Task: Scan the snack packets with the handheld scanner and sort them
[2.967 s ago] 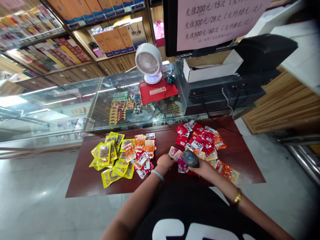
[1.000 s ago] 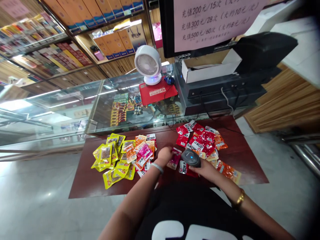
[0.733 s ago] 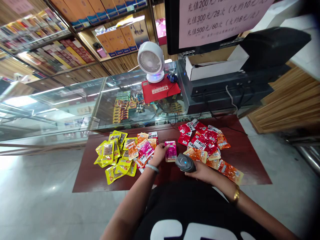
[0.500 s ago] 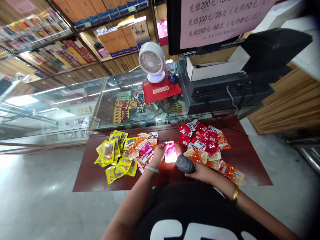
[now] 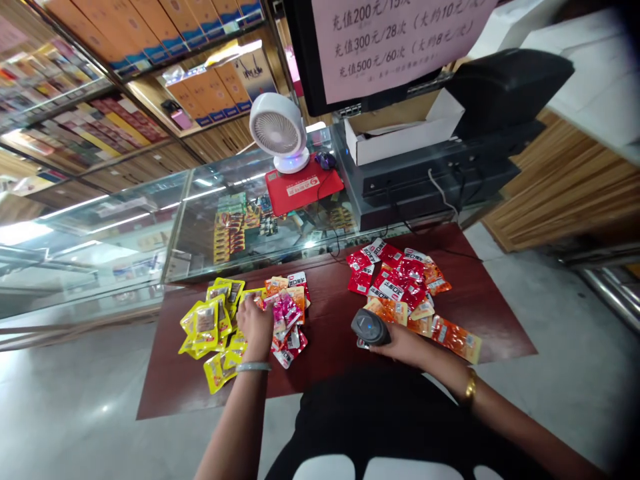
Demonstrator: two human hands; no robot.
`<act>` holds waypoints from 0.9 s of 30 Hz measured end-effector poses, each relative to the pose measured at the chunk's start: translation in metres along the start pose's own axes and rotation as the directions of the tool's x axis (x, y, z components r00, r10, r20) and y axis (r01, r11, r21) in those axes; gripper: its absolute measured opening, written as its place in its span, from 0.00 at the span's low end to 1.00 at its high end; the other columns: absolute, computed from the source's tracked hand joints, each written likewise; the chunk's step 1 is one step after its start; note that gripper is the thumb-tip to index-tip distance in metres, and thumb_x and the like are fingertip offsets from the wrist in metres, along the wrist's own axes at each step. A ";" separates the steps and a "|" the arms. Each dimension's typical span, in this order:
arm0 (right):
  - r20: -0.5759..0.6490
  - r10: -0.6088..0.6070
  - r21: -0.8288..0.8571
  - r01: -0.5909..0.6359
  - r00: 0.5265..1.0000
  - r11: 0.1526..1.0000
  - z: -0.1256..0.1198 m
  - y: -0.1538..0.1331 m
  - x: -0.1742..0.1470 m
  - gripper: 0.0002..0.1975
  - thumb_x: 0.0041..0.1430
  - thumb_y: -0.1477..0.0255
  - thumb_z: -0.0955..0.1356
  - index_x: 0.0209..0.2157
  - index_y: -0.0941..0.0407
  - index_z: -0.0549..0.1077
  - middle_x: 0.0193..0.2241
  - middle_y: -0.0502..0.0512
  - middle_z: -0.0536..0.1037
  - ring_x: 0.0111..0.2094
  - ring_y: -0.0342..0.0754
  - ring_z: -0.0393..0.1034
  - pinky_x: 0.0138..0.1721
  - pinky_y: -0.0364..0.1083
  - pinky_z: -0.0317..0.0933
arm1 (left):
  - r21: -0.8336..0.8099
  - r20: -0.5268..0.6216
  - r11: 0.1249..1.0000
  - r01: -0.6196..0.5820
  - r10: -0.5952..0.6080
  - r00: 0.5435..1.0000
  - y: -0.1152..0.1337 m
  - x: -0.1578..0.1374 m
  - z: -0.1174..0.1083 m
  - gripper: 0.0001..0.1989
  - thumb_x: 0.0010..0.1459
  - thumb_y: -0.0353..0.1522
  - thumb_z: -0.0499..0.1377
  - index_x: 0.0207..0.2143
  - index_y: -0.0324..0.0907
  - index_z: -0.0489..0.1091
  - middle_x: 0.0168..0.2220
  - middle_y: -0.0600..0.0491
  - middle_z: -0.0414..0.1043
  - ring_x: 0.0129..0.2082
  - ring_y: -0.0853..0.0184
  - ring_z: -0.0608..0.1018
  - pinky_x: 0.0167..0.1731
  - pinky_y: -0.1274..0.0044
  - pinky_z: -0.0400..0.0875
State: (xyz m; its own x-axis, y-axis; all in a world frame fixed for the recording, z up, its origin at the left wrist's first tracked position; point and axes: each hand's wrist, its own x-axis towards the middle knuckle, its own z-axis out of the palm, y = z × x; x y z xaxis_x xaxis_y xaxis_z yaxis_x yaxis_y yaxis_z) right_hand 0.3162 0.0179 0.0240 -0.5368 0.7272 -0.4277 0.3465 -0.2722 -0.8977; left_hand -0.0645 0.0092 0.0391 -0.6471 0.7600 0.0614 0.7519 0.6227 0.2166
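Note:
My left hand (image 5: 256,328), a pale bangle on its wrist, rests over the left pile with thumb and fingers apart. Beneath and beside it lie yellow snack packets (image 5: 206,320) and a bit of an orange packet (image 5: 259,302). Pink packets (image 5: 286,309) overlap red and white ones just right of the thumb. My right hand (image 5: 400,343) is closed around a dark grey handheld barcode scanner (image 5: 369,328), held over the table in front of the right pile. That pile has red packets (image 5: 395,277) and orange packets (image 5: 456,338). What the left fingertips touch is partly hidden.
The dark red table (image 5: 327,320) meets a glass display counter (image 5: 200,247). A white fan (image 5: 279,130) stands on it by a red mat (image 5: 305,189). At the right are a dark cash register unit (image 5: 415,183), an open white box (image 5: 405,143) and a monitor back with a pink sign (image 5: 395,47).
My left hand has moved left from the lit pink packet to the left pile. That packet has left the table's middle. The scanner's light no longer shows; my view has shifted slightly.

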 end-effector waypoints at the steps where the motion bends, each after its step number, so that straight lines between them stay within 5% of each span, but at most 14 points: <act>1: 0.001 -0.003 -0.005 0.003 1.000 1.000 -0.002 -0.001 0.001 0.25 0.44 0.59 0.77 0.44 0.54 0.79 0.41 0.56 0.83 0.45 0.60 0.77 0.51 0.56 0.67 | 0.000 -0.013 0.998 -0.064 0.064 0.998 0.012 -0.002 0.007 0.25 0.56 0.42 0.59 0.52 0.38 0.67 0.50 0.40 0.71 0.54 0.52 0.70 0.53 0.63 0.63; 4: -0.028 0.006 -0.030 -0.007 1.000 1.000 -0.008 -0.002 0.003 0.25 0.46 0.59 0.76 0.46 0.55 0.78 0.44 0.58 0.82 0.48 0.61 0.76 0.51 0.57 0.66 | -0.131 0.172 0.957 -0.260 0.280 0.944 0.064 -0.015 0.037 0.19 0.58 0.40 0.58 0.49 0.40 0.70 0.47 0.43 0.73 0.51 0.54 0.72 0.53 0.65 0.64; 7: -0.110 0.041 -0.059 -0.048 0.993 0.997 -0.015 -0.002 0.006 0.23 0.47 0.60 0.75 0.45 0.55 0.78 0.43 0.59 0.83 0.48 0.62 0.75 0.50 0.58 0.67 | -0.273 0.334 0.912 -0.306 0.389 0.859 0.124 -0.025 0.068 0.17 0.58 0.39 0.60 0.46 0.39 0.72 0.45 0.44 0.75 0.48 0.58 0.75 0.51 0.69 0.66; 15: -0.177 0.093 -0.006 -0.096 0.980 0.995 -0.030 -0.003 0.007 0.23 0.47 0.61 0.74 0.45 0.55 0.76 0.43 0.58 0.83 0.45 0.60 0.77 0.48 0.56 0.69 | -0.307 0.421 0.830 -0.466 0.557 0.715 0.234 -0.008 0.101 0.24 0.58 0.33 0.59 0.57 0.39 0.65 0.54 0.39 0.67 0.52 0.59 0.73 0.52 0.72 0.65; 21: -0.208 0.134 -0.002 -0.138 0.969 0.990 -0.030 0.013 0.004 0.21 0.47 0.63 0.74 0.44 0.53 0.77 0.41 0.55 0.83 0.44 0.59 0.77 0.46 0.55 0.70 | -0.162 0.574 0.880 -0.446 0.452 0.683 0.257 0.004 0.114 0.30 0.49 0.39 0.67 0.52 0.35 0.67 0.49 0.35 0.71 0.46 0.55 0.77 0.43 0.72 0.68; 24: -0.197 0.145 -0.005 -0.149 0.970 0.989 -0.030 0.013 0.002 0.22 0.47 0.62 0.74 0.45 0.53 0.77 0.41 0.55 0.83 0.44 0.60 0.77 0.45 0.55 0.70 | -0.230 0.645 0.883 -0.410 0.453 0.615 0.246 0.003 0.115 0.18 0.52 0.39 0.64 0.42 0.38 0.72 0.41 0.40 0.76 0.40 0.58 0.78 0.39 0.73 0.68; 27: -0.205 0.154 -0.023 -0.162 0.967 0.987 -0.031 0.004 0.003 0.23 0.47 0.62 0.74 0.46 0.53 0.77 0.41 0.57 0.83 0.44 0.61 0.77 0.45 0.56 0.69 | -0.363 0.631 0.892 -0.269 0.448 0.634 0.220 -0.003 0.113 0.07 0.56 0.35 0.61 0.35 0.40 0.73 0.34 0.47 0.78 0.34 0.64 0.78 0.36 0.75 0.67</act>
State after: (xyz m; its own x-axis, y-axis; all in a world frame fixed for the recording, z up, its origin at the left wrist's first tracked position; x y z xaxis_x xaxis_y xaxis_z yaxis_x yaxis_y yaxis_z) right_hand 0.3400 0.0386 0.0221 -0.3081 0.7902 -0.5298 0.4467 -0.3715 -0.8139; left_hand 0.1171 0.1647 -0.0239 0.0060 0.8780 -0.4786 0.7989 0.2836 0.5304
